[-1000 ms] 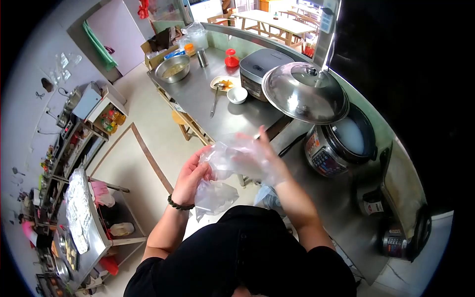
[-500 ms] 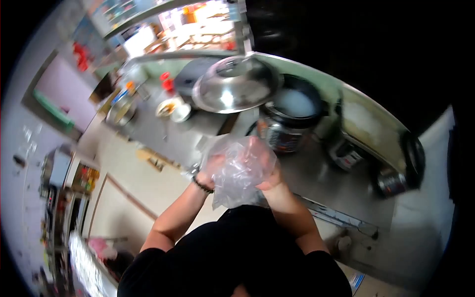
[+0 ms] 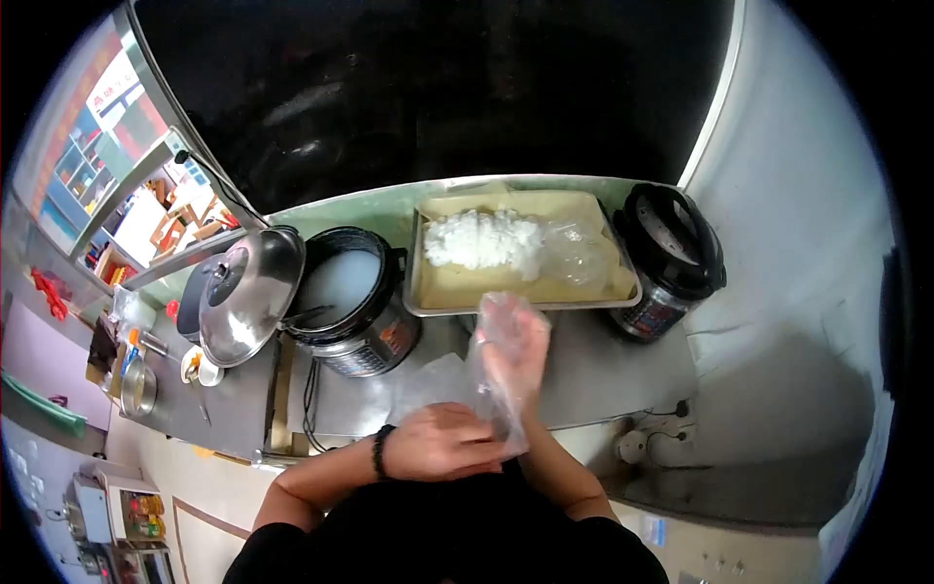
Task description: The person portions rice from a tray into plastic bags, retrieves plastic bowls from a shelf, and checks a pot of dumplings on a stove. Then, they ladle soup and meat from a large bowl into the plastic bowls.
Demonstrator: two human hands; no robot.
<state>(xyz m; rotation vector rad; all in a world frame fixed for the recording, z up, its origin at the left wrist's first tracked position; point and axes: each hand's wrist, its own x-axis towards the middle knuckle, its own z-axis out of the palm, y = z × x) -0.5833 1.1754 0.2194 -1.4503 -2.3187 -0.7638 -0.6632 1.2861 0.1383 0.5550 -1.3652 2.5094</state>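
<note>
A clear plastic bag (image 3: 493,384) covers my right hand (image 3: 516,346) and trails down toward its wrist. Inside the film, that hand points at the tray with its fingers stretched out, though creases blur them. My left hand (image 3: 443,443), with a dark bead bracelet at its wrist, closes on the loose edge of the bag beside my right wrist. Just beyond my right hand, a metal tray (image 3: 457,311) lined with yellowish cloth holds a white crumbly heap (image 3: 482,238) and a crumpled clear plastic piece (image 3: 576,251).
Left of the tray is an uncovered cooker (image 3: 360,336) with whitish liquid and a handle sticking out. A large domed lid (image 3: 251,297) leans beside it. At right stands a lidded pressure cooker (image 3: 666,263). Small bowls (image 3: 201,366) and a metal basin (image 3: 138,387) sit farther left.
My view has swung right to the tray. Both hands held the plastic bag before; now it is over my right hand, and my left hand has moved to its edge.
</note>
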